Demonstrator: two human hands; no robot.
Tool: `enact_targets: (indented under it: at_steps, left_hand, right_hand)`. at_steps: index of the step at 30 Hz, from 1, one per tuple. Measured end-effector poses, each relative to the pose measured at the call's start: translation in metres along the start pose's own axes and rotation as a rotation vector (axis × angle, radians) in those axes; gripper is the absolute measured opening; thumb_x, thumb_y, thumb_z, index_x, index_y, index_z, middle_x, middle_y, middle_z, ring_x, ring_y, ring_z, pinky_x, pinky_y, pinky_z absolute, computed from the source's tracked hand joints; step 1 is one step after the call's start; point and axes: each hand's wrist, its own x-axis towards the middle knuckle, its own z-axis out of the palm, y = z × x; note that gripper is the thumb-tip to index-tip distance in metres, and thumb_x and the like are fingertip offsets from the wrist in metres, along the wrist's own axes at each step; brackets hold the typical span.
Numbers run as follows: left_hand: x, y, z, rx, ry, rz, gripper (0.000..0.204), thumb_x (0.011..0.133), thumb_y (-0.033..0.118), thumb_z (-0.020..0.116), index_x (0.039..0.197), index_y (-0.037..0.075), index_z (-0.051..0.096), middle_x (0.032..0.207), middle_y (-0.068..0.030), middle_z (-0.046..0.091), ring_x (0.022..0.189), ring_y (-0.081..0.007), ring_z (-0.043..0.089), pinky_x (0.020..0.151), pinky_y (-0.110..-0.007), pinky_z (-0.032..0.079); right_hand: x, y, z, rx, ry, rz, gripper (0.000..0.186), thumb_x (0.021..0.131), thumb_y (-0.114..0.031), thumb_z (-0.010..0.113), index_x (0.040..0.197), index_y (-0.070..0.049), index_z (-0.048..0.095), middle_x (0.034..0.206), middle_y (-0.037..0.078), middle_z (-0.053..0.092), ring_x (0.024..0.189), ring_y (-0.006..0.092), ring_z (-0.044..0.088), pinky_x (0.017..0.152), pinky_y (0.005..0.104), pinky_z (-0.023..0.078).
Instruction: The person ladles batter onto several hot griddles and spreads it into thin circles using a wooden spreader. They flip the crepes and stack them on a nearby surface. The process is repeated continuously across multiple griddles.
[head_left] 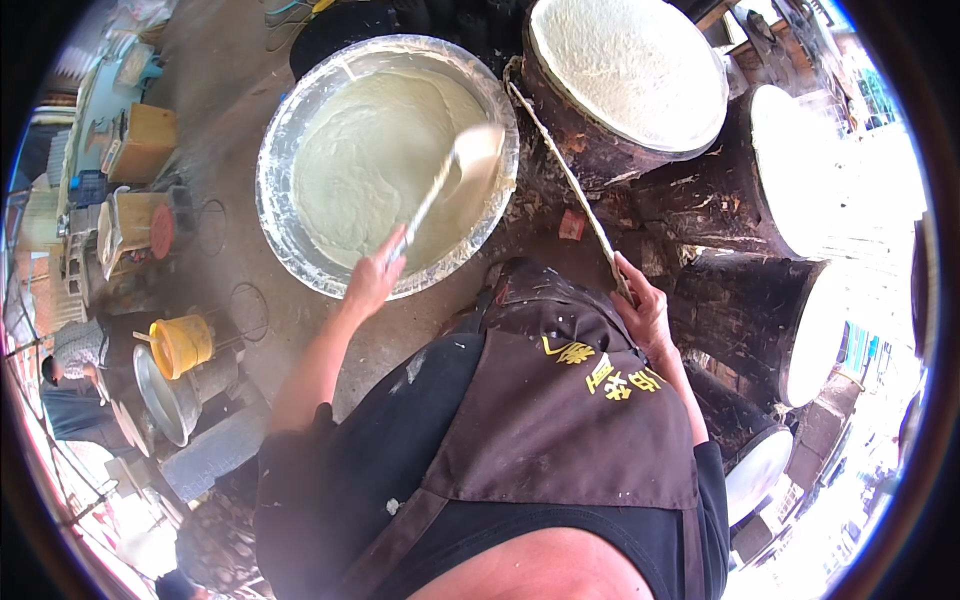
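My left hand (375, 272) is closed on the pale handle of a paddle (478, 150), whose broad, motion-blurred head is at the right side of the batter (350, 150) in a large metal basin (270, 180). My right hand (640, 300) grips the near end of a long, batter-crusted stick (570, 170), which slants up beside the basin toward a dark barrel (580, 130) topped with a white layer.
More dark barrels (735, 315) with white tops line the right. On the left stand wooden boxes (140, 140), a yellow bucket (185, 345) and a metal bowl (170, 395). Another person (75, 355) is at the far left, and another (200, 540) at the lower left.
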Motion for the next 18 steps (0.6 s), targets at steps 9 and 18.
enact_targets:
  at_steps: [9,18]
  left_hand:
    - [0.024,0.053,0.08,-1.32,-0.253,-0.596,0.037,0.098,0.019,0.05,0.134,0.025,0.042,0.061,0.0044,0.035,0.043,-0.0046,0.033,0.034,-0.021,0.029]
    - [-0.039,0.098,0.058,-2.405,-0.574,-0.328,0.026,0.103,0.019,0.041,0.125,0.005,0.046,0.065,0.0029,0.037,0.043,-0.0039,0.036,0.035,-0.019,0.035]
  right_hand:
    - [0.003,0.0,0.016,0.065,-0.16,0.15,0.055,0.081,-0.009,0.066,0.134,-0.01,0.052,0.104,0.022,0.067,0.091,0.0282,0.069,0.081,0.0345,0.052]
    - [0.013,0.011,0.024,0.016,-0.224,-0.116,0.052,0.082,-0.006,0.063,0.132,-0.008,0.052,0.112,0.023,0.063,0.104,0.0369,0.061,0.088,0.0392,0.05]
